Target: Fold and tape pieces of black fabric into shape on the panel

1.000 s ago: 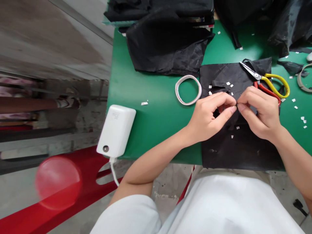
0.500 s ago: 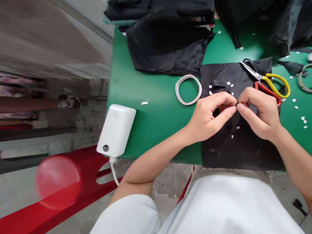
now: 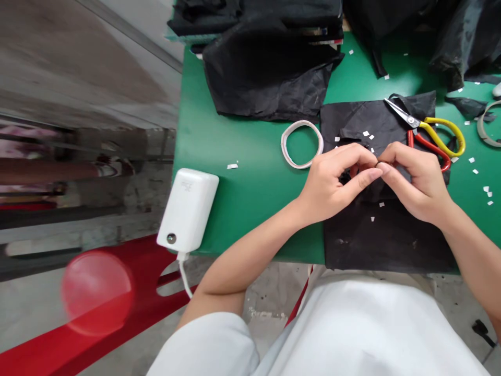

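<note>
My left hand (image 3: pixel 338 177) and my right hand (image 3: pixel 417 180) meet above a flat black cloth sheet (image 3: pixel 364 245). Thumbs and bent forefingers are pinched together, tip to tip. Between them is a small black piece of cloth (image 3: pixel 345 176), mostly hidden by the fingers. Just beyond my right hand lie scissors (image 3: pixel 412 121) with one yellow and one red handle, blades partly apart and pointing up left. Small white paper bits (image 3: pixel 366 133) are scattered on the sheet around both hands. Left of my left hand, a roll of white tape (image 3: pixel 285 149) rests on the table.
The green table (image 3: pixel 250 209) carries a black cloth stack (image 3: pixel 270 78) at the back and more black material (image 3: pixel 391 26) at back right. A white power bank (image 3: pixel 190 209) with a cable sits at the left edge, near a red stool (image 3: pixel 144 261). Another ring (image 3: pixel 483 133) is far right.
Both hands stay pinched together in nearly the same spot, my right hand having shifted slightly left. The view has moved a little; the scissors, tape roll and power bank lie as before.
</note>
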Demonstrator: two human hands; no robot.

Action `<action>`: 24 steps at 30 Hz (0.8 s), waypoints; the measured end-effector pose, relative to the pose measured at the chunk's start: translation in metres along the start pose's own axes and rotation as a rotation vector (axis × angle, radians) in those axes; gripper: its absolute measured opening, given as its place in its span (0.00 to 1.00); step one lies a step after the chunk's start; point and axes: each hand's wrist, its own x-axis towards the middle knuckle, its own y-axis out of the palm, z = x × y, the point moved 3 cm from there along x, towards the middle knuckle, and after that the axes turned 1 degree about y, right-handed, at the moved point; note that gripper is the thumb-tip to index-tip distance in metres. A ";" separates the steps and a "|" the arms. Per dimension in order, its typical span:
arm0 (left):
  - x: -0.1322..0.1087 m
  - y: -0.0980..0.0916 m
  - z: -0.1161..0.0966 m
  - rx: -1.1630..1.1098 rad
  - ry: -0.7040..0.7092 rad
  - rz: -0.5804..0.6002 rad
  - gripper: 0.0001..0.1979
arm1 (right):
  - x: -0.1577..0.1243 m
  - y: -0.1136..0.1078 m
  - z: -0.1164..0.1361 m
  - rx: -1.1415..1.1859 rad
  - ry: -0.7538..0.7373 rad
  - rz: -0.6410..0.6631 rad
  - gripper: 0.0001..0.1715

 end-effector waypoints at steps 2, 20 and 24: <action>0.000 0.000 0.001 -0.051 -0.052 -0.006 0.13 | 0.000 0.001 -0.001 0.114 0.050 0.010 0.12; -0.006 0.002 -0.003 0.008 -0.058 -0.081 0.02 | -0.002 0.002 0.000 0.152 0.103 0.006 0.08; -0.003 0.001 -0.004 0.065 -0.007 -0.041 0.02 | -0.002 0.001 -0.002 0.152 0.092 -0.004 0.07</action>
